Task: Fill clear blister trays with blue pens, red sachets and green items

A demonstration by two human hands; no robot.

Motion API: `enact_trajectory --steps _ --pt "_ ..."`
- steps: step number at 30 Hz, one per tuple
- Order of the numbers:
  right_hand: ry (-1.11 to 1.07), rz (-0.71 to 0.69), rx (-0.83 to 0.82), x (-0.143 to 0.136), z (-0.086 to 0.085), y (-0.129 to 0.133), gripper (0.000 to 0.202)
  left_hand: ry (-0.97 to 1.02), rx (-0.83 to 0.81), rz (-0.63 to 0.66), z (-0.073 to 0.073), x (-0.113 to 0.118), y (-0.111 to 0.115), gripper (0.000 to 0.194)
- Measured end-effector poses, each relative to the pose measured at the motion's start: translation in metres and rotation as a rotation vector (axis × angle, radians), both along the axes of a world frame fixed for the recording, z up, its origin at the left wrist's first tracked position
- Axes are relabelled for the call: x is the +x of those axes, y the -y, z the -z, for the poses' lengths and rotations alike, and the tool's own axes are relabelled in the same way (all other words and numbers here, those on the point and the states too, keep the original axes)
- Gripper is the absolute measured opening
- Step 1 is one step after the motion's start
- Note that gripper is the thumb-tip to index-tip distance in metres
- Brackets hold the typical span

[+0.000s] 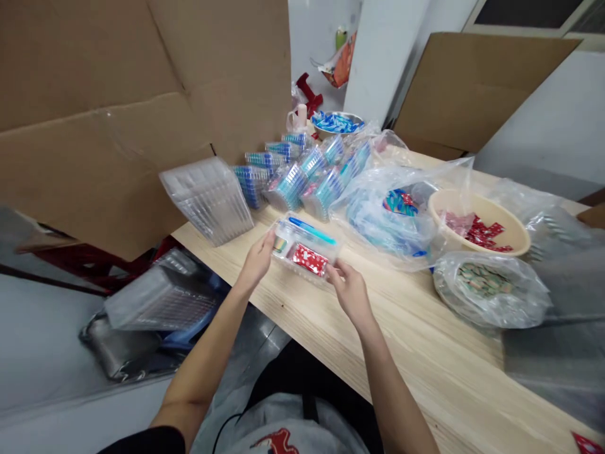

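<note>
Between my two hands is a clear plastic tray (287, 272), close to the front edge of the table. Along its far side lies a blue pen-like stick (312, 231). A red packet with white marks (309, 259) fills the near compartment, and a small greenish-yellow piece (280, 244) sits at the left end. My left hand (258, 260) grips the tray's left end, fingers closed on the rim. At the right end my right hand (348, 289) pinches the near corner with thumb and fingers.
Stacked empty trays (208, 198) stand left on the table (401, 321). Filled tray stacks (288, 186) are behind. Rightward are a plastic bag of blue packets (390, 221), a cream bowl (524, 236) of red packets and a bag of small pieces (486, 280). Tall cardboard (142, 75) borders the left.
</note>
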State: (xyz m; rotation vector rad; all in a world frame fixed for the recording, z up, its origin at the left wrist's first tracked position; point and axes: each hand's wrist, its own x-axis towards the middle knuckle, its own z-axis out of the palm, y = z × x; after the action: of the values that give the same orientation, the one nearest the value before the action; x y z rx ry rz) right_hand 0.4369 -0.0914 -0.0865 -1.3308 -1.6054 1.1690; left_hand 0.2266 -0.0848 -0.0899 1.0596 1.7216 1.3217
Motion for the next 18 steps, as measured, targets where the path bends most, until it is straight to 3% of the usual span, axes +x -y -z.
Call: enact_trajectory --steps 5,10,16,18 --pt "-0.155 0.015 -0.062 -0.048 0.031 -0.035 0.039 -0.010 0.011 -0.043 0.015 -0.038 -0.030 0.031" --pt "-0.190 0.108 -0.128 -0.062 0.058 -0.040 0.048 0.010 0.003 -0.061 0.038 -0.053 -0.036 0.033" --pt "-0.178 0.063 -0.260 -0.044 0.058 -0.064 0.093 0.077 0.037 -0.038 0.047 -0.052 -0.043 0.033" --pt "-0.151 -0.026 -0.275 -0.035 0.053 -0.078 0.095 0.086 0.044 -0.072 0.050 -0.047 -0.045 0.033"
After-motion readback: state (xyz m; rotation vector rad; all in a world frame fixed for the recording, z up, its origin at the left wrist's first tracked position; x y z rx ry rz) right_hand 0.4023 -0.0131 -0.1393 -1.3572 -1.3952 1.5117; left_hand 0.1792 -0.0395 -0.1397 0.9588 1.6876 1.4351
